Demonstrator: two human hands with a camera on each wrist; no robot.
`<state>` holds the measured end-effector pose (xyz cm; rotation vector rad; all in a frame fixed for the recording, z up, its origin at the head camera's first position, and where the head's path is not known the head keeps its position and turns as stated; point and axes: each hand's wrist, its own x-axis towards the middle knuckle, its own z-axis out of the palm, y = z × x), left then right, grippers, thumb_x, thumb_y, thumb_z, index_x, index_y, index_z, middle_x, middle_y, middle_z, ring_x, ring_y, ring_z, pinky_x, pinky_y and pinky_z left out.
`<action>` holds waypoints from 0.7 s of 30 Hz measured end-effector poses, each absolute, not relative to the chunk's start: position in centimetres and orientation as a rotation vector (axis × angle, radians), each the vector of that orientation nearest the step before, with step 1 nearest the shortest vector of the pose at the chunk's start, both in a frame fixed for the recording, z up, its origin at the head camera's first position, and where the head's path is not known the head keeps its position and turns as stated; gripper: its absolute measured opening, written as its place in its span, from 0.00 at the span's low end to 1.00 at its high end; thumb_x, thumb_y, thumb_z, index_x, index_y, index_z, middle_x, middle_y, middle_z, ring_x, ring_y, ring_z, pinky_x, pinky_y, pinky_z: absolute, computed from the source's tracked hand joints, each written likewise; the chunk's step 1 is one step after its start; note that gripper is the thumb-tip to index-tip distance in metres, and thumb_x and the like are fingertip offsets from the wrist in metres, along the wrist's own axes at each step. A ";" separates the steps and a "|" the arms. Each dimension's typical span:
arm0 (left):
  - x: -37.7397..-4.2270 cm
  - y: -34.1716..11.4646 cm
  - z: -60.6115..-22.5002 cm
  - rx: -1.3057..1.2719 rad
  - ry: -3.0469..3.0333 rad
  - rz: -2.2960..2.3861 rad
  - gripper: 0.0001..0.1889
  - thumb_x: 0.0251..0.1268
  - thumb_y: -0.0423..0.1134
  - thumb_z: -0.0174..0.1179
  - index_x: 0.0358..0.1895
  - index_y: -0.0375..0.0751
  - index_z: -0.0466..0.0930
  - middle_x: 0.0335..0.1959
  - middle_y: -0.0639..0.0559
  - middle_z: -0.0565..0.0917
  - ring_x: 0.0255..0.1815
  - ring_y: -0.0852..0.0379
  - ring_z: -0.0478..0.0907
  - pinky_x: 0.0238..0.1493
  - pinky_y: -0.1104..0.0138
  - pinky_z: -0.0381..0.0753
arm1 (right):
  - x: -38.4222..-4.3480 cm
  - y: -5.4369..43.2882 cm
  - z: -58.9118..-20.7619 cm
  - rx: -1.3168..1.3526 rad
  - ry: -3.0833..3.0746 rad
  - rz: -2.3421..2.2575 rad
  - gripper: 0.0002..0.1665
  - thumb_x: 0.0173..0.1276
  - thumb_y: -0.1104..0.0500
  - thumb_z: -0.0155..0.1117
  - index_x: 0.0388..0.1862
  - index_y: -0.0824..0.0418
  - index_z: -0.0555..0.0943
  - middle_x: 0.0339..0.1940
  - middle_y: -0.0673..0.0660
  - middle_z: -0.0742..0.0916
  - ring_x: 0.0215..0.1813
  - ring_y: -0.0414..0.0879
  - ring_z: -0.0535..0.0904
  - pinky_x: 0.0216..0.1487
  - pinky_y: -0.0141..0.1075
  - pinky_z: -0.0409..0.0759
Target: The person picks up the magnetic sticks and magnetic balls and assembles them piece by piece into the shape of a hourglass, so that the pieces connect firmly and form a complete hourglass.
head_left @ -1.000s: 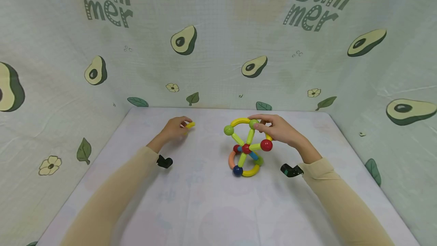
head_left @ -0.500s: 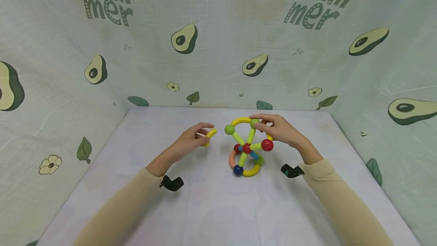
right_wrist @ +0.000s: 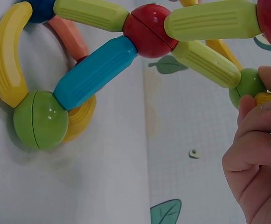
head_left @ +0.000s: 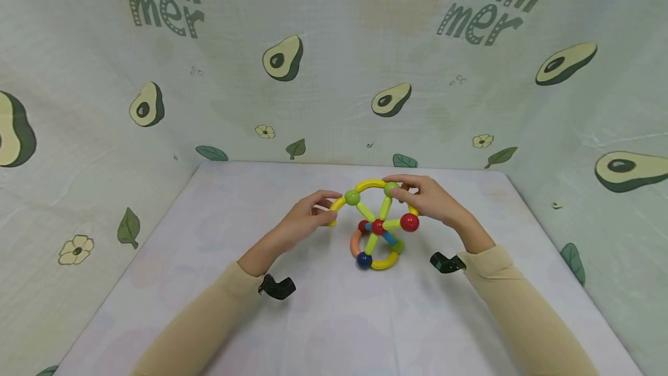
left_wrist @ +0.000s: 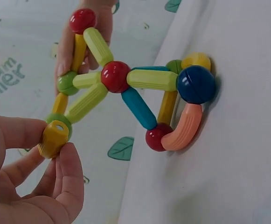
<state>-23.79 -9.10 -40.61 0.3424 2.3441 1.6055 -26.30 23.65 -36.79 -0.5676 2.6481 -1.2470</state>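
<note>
My left hand (head_left: 308, 218) pinches a curved yellow magnetic rod (left_wrist: 54, 140) between thumb and fingers. Its far end appears to meet the left green ball (head_left: 352, 197) at the top of a ball-and-rod structure. My right hand (head_left: 430, 197) grips that structure by the other upper green ball (head_left: 391, 189). Light green rods (left_wrist: 151, 80) radiate from a central red ball (head_left: 378, 226). Below, a ring with a navy ball (left_wrist: 196, 84), an orange curved rod (left_wrist: 187, 128) and a yellow curved rod (right_wrist: 9, 56) stands on the table. Blue rods (right_wrist: 97, 72) run from the centre down to the ring.
The white table (head_left: 313, 318) runs back to a hanging cloth (head_left: 334, 74) printed with avocados, leaves and lettering. Cloth also rises along both sides. Black wrist cameras (head_left: 278, 287) hang below both beige sleeves.
My left hand has moved right with the yellow rod, from the table's left side to the structure's upper left ball. The right hand and the structure have stayed almost where they were.
</note>
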 end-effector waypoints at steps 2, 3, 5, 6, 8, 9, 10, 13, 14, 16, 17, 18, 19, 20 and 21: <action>-23.7 -9.1 -40.5 0.355 2.338 1.599 0.25 0.77 0.44 0.66 0.73 0.64 0.76 0.65 0.49 0.77 0.53 0.52 0.84 0.67 0.41 0.78 | -26.3 23.6 -36.8 -0.564 2.649 -1.252 0.26 0.81 0.44 0.64 0.73 0.47 0.80 0.43 0.62 0.82 0.26 0.50 0.72 0.27 0.35 0.75; -23.7 -9.1 -40.5 0.368 2.334 1.589 0.26 0.76 0.45 0.67 0.74 0.65 0.75 0.66 0.49 0.77 0.53 0.52 0.84 0.67 0.41 0.78 | -26.3 23.6 -36.9 -0.567 2.651 -1.251 0.26 0.81 0.44 0.64 0.73 0.47 0.80 0.44 0.63 0.82 0.26 0.50 0.72 0.27 0.35 0.75; -23.7 -9.1 -40.4 0.411 2.331 1.558 0.29 0.74 0.48 0.68 0.75 0.68 0.73 0.70 0.51 0.75 0.53 0.53 0.83 0.63 0.45 0.80 | -26.2 23.7 -36.9 -0.558 2.655 -1.251 0.26 0.81 0.44 0.64 0.73 0.46 0.80 0.44 0.63 0.82 0.26 0.50 0.72 0.27 0.35 0.75; -23.8 -9.1 -40.3 0.442 2.323 1.549 0.31 0.73 0.49 0.69 0.76 0.68 0.72 0.71 0.51 0.74 0.53 0.52 0.83 0.60 0.48 0.80 | -26.2 23.7 -36.9 -0.556 2.657 -1.251 0.26 0.81 0.44 0.64 0.73 0.46 0.80 0.45 0.64 0.82 0.26 0.50 0.72 0.26 0.35 0.75; -23.9 -9.2 -40.1 0.503 2.302 1.534 0.35 0.71 0.50 0.71 0.79 0.68 0.69 0.74 0.53 0.73 0.53 0.52 0.83 0.55 0.54 0.79 | -26.0 23.6 -36.8 -0.551 2.658 -1.250 0.26 0.81 0.43 0.64 0.74 0.45 0.79 0.45 0.63 0.82 0.25 0.49 0.72 0.26 0.35 0.75; -24.0 -9.2 -40.1 0.530 2.291 1.530 0.36 0.71 0.50 0.71 0.80 0.67 0.68 0.76 0.54 0.72 0.52 0.51 0.82 0.52 0.57 0.78 | -26.0 23.6 -36.8 -0.552 2.659 -1.246 0.26 0.81 0.43 0.64 0.74 0.45 0.79 0.46 0.64 0.82 0.24 0.49 0.71 0.25 0.35 0.74; -24.1 -9.2 -40.0 0.554 2.279 1.530 0.37 0.70 0.50 0.72 0.80 0.66 0.67 0.77 0.55 0.71 0.51 0.51 0.82 0.49 0.59 0.76 | -25.9 23.6 -36.7 -0.545 2.659 -1.246 0.26 0.81 0.43 0.64 0.74 0.44 0.79 0.47 0.64 0.83 0.24 0.49 0.71 0.25 0.35 0.74; -24.4 -9.3 -40.0 0.610 2.228 1.532 0.40 0.70 0.49 0.72 0.82 0.64 0.64 0.79 0.58 0.69 0.47 0.51 0.80 0.45 0.61 0.74 | -25.5 23.6 -36.6 -0.543 2.659 -1.231 0.28 0.81 0.43 0.63 0.76 0.44 0.77 0.50 0.63 0.83 0.22 0.49 0.71 0.24 0.35 0.73; -24.5 -9.2 -40.1 0.625 2.210 1.533 0.41 0.70 0.48 0.72 0.83 0.63 0.63 0.79 0.59 0.69 0.45 0.51 0.79 0.45 0.61 0.73 | -25.4 23.7 -36.5 -0.549 2.658 -1.225 0.29 0.81 0.43 0.63 0.77 0.45 0.75 0.52 0.62 0.82 0.22 0.49 0.71 0.24 0.35 0.74; -24.7 -9.2 -40.2 0.648 2.177 1.533 0.42 0.71 0.48 0.72 0.84 0.64 0.60 0.77 0.58 0.69 0.41 0.52 0.76 0.44 0.60 0.71 | -25.0 24.0 -36.4 -0.558 2.644 -1.223 0.32 0.81 0.45 0.64 0.80 0.46 0.73 0.56 0.63 0.82 0.22 0.49 0.73 0.26 0.36 0.76; -24.9 -9.1 -40.4 0.662 2.157 1.535 0.43 0.71 0.48 0.71 0.85 0.62 0.59 0.77 0.57 0.68 0.40 0.53 0.74 0.45 0.59 0.71 | -24.8 24.1 -36.3 -0.570 2.634 -1.221 0.33 0.81 0.45 0.63 0.81 0.48 0.71 0.59 0.64 0.81 0.23 0.49 0.74 0.28 0.37 0.77; -25.0 -9.1 -40.4 0.671 2.139 1.538 0.43 0.71 0.47 0.71 0.85 0.62 0.58 0.77 0.57 0.68 0.39 0.53 0.73 0.47 0.59 0.71 | -24.6 24.3 -36.3 -0.578 2.623 -1.219 0.34 0.82 0.46 0.63 0.82 0.48 0.69 0.62 0.65 0.80 0.25 0.50 0.76 0.31 0.38 0.79; -25.1 -9.0 -40.5 0.675 2.124 1.541 0.44 0.71 0.47 0.70 0.85 0.62 0.57 0.76 0.57 0.68 0.39 0.53 0.72 0.49 0.58 0.71 | -24.4 24.6 -36.3 -0.591 2.611 -1.217 0.35 0.82 0.47 0.63 0.83 0.49 0.68 0.66 0.66 0.79 0.26 0.50 0.77 0.34 0.39 0.80; -25.2 -8.9 -40.5 0.680 2.111 1.545 0.44 0.71 0.47 0.70 0.86 0.61 0.56 0.77 0.57 0.67 0.40 0.53 0.72 0.52 0.57 0.71 | -24.1 24.8 -36.2 -0.603 2.597 -1.216 0.37 0.82 0.47 0.63 0.84 0.50 0.66 0.68 0.67 0.78 0.28 0.52 0.79 0.37 0.40 0.81; -25.2 -8.8 -40.6 0.682 2.101 1.549 0.45 0.71 0.47 0.70 0.86 0.61 0.55 0.78 0.57 0.66 0.41 0.53 0.73 0.55 0.56 0.72 | -23.9 25.1 -36.2 -0.617 2.579 -1.219 0.38 0.82 0.48 0.63 0.85 0.50 0.64 0.71 0.68 0.77 0.29 0.52 0.79 0.40 0.42 0.81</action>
